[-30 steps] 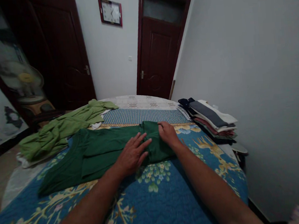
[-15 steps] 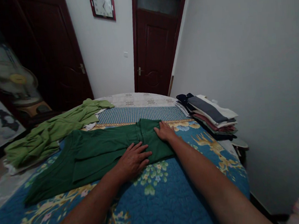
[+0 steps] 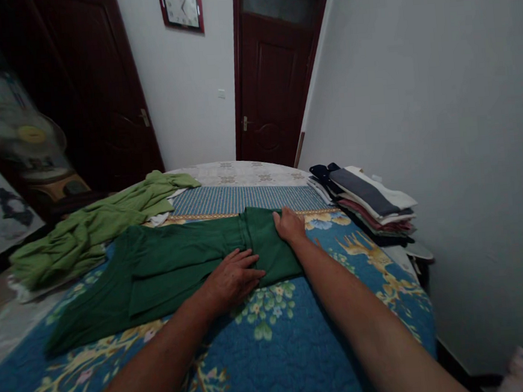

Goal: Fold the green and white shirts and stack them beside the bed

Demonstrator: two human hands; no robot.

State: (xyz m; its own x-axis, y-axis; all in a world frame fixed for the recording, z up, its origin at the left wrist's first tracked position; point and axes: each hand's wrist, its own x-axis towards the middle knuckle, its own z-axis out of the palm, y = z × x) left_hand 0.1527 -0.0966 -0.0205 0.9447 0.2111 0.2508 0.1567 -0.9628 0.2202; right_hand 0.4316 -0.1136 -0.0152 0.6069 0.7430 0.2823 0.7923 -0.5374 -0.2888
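A dark green garment (image 3: 180, 257) lies lengthwise across the blue patterned bedspread (image 3: 301, 350), with its right end folded over into a flat panel. My left hand (image 3: 238, 274) rests on the cloth beside the fold's edge, palm down, its fingers slightly apart. At the far right corner of the folded panel is my right hand (image 3: 290, 224), its fingers curled over the cloth's edge, with the thumb toward the left. The fingertips of my right hand are partly hidden, and the garment's left end spreads out loosely.
A light green garment (image 3: 92, 227) lies crumpled over white cloth at the bed's left edge. Several folded clothes form a stack (image 3: 373, 202) at the right edge, near the wall. A fan (image 3: 30, 135) stands beyond the bed at the left.
The fingers of my right hand have drawn together and curled at the panel's corner. My left hand's fingers are slightly closer together. The garment lies nearly as before.
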